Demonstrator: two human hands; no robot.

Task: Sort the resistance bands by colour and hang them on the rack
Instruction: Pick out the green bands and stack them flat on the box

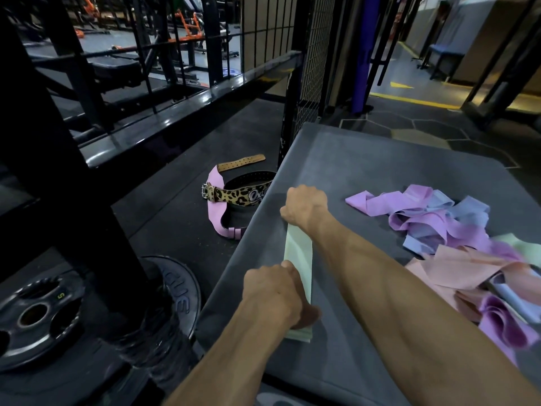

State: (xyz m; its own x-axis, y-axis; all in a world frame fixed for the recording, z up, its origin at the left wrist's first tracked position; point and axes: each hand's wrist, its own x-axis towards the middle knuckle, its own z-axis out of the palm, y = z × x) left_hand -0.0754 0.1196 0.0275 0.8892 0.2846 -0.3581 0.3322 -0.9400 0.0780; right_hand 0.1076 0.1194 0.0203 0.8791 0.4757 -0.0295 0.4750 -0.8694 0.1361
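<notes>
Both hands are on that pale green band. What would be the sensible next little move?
Probably let go and reach for another green band: the pale green band lies flat between the left hand and right hand, while the mixed pile remains unsorted.

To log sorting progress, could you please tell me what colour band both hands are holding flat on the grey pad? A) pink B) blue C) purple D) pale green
D: the left hand and right hand grip opposite ends of a pale green band, apart from the mixed pile.
</notes>
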